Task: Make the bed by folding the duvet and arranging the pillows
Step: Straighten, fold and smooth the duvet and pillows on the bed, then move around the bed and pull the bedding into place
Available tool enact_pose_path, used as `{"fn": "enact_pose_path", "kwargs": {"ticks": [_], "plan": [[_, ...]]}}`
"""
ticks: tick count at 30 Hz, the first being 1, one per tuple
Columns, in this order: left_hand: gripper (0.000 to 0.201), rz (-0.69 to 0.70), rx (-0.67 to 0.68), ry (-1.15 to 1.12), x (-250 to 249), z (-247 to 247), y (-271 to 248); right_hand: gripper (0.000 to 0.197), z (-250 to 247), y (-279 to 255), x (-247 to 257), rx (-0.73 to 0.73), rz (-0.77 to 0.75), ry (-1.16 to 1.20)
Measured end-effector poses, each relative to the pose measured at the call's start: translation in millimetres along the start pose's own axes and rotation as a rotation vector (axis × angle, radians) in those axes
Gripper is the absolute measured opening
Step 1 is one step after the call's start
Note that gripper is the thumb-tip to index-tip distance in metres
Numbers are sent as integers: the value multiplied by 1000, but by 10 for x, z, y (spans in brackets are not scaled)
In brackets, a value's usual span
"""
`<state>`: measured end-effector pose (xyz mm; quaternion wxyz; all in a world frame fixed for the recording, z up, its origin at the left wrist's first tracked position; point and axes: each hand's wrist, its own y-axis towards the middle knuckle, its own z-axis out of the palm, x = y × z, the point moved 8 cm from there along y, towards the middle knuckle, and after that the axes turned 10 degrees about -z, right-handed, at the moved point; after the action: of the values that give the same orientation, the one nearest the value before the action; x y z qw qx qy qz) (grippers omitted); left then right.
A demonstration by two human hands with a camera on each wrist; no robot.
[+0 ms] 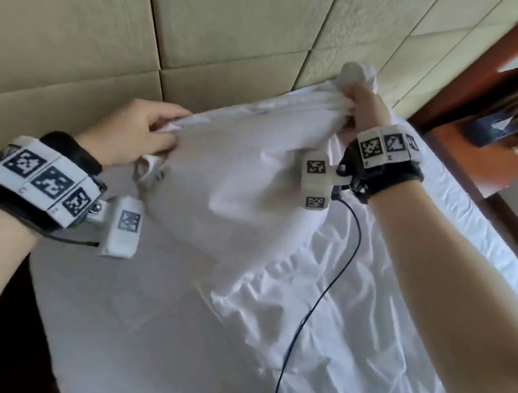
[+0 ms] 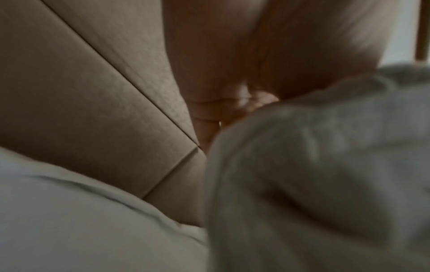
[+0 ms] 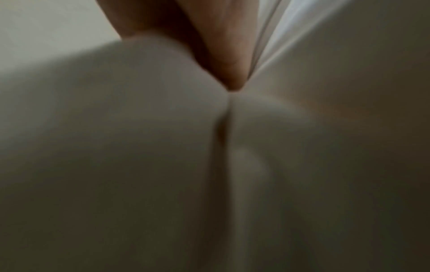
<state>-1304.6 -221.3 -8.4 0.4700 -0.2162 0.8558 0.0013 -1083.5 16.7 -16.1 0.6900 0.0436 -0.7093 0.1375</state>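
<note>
A white pillow is lifted off the bed in front of the padded headboard. My left hand pinches its left top corner. My right hand grips the bunched right top corner, held higher. In the left wrist view my fingers curl into the pillow cloth. In the right wrist view my right hand digs into the pillow, which fills the blurred picture. A crumpled white duvet lies on the bed below and to the right of the pillow.
The beige padded headboard stands just behind the pillow. A wooden bedside unit is at the right beyond the bed's edge. A black cable hangs from my right wrist across the duvet. Flat white sheet lies at lower left.
</note>
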Motion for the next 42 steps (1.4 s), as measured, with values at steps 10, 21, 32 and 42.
{"fn": "enact_pose_path", "kwargs": {"ticks": [10, 21, 32, 42], "plan": [[45, -433, -2, 347, 1521, 418, -346, 57, 749, -710, -968, 336, 252, -304], [25, 30, 7, 136, 153, 528, -449, 34, -672, -1885, -419, -211, 229, -254], [24, 336, 643, 179, -742, 2233, -1992, 18, -1823, -4970, -444, -650, 347, -119], [20, 494, 862, 200, -1287, 3294, -4028, 21, -2675, -7776, -709, -1104, 298, 56]]}}
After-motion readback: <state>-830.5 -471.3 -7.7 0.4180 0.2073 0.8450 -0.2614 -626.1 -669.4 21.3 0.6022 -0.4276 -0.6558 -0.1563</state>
